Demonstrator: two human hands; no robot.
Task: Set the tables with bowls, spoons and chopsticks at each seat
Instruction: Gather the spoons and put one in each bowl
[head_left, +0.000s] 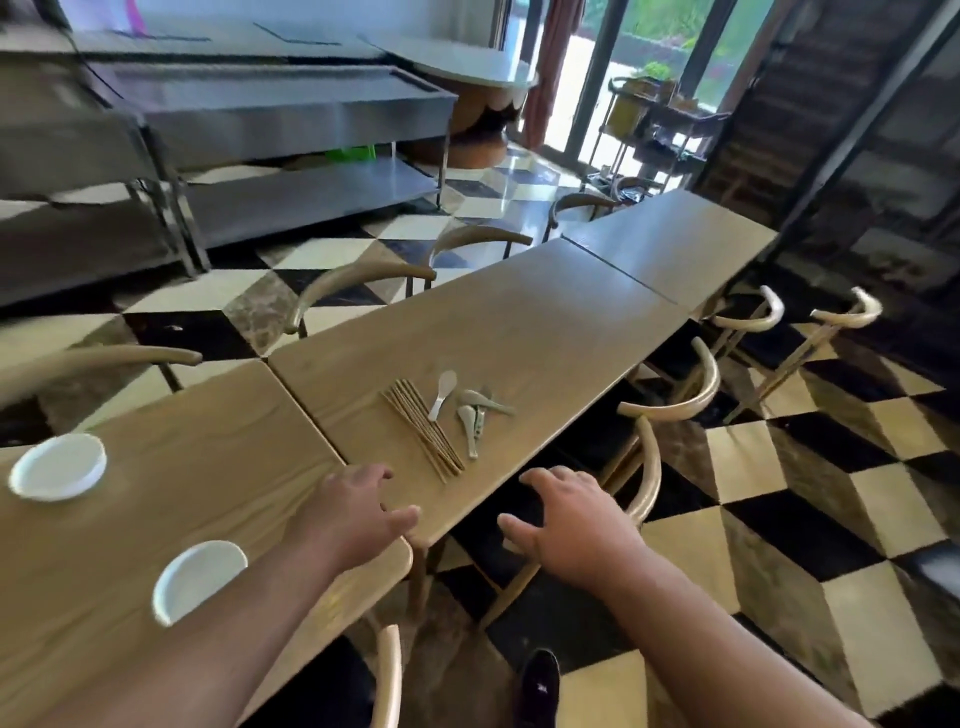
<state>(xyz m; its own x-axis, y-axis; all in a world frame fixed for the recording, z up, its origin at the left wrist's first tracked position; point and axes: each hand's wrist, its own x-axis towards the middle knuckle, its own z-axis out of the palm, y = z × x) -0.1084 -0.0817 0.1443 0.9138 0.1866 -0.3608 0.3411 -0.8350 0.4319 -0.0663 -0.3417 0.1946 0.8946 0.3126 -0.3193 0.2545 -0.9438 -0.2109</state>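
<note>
A bundle of wooden chopsticks (423, 430) lies on the middle wooden table (545, 322), with several pale spoons (472, 410) scattered just to its right. Two white bowls stand on the near table: one (58, 466) at the far left, another (197, 578) beside my left forearm. My left hand (358, 509) hovers over the seam between the near and middle tables, fingers spread, holding nothing. My right hand (566, 519) hangs past the table's right edge, above a chair, open and empty. Both hands sit a little short of the chopsticks.
Three wooden tables run end to end toward the back right. Curved-back chairs (691, 395) line both long sides. Steel counters (270, 104) stand at the back left, a cart (649, 119) by the windows. The floor is checkered tile; my shoe (540, 686) shows below.
</note>
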